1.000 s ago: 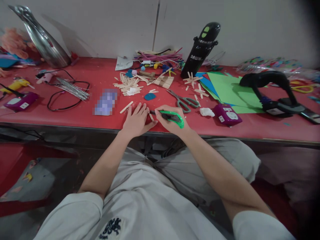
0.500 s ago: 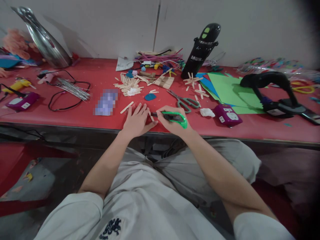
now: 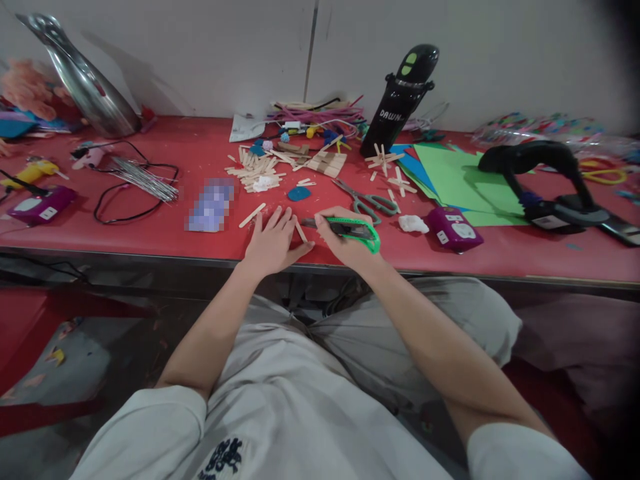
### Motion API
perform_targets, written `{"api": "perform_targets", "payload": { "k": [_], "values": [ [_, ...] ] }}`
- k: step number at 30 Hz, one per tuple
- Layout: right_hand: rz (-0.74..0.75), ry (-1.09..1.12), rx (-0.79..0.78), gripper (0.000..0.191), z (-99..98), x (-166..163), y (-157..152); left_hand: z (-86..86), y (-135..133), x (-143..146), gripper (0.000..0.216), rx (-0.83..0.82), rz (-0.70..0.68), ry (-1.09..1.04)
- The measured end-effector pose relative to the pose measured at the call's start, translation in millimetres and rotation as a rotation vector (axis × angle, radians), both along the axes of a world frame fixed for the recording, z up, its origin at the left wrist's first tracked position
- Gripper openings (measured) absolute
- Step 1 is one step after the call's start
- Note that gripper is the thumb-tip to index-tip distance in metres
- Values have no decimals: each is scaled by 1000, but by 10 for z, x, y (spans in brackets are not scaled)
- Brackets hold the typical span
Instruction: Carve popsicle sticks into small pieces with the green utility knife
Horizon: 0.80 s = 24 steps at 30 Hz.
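My left hand [image 3: 273, 242] lies flat on the red table [image 3: 150, 233] near its front edge, fingers spread, pressing on a wooden craft stick [image 3: 301, 231] that pokes out beside the index finger. My right hand [image 3: 345, 241] is closed around a green utility knife [image 3: 357, 231], blade end pointing left toward the stick and a little apart from it. Another loose stick [image 3: 253, 215] lies just left of my left hand.
A pile of craft sticks [image 3: 257, 170], grey scissors [image 3: 367, 200], a black bottle [image 3: 400, 99], green and blue paper sheets [image 3: 463, 180], a purple box [image 3: 454, 229], a black glue gun [image 3: 543, 177], wires [image 3: 135, 183] and a blurred patch [image 3: 213, 203] cover the table.
My right hand drew the green knife to the right, away from the stick. The left hand stayed pressed in place.
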State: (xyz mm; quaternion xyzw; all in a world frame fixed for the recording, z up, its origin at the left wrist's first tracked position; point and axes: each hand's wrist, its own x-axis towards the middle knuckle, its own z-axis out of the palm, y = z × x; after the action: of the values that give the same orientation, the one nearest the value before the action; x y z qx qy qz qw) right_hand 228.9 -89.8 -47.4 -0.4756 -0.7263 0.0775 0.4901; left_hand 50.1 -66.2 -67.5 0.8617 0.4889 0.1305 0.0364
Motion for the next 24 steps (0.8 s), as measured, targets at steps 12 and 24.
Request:
{"api": "perform_targets", "payload": {
  "k": [12, 24],
  "values": [
    [27, 8, -14, 26, -39, -29, 59, 8, 11, 10, 76, -9, 11, 10],
    [72, 9, -13, 24, -46, -16, 55, -7, 7, 13, 73, 9, 9, 3]
  ]
}}
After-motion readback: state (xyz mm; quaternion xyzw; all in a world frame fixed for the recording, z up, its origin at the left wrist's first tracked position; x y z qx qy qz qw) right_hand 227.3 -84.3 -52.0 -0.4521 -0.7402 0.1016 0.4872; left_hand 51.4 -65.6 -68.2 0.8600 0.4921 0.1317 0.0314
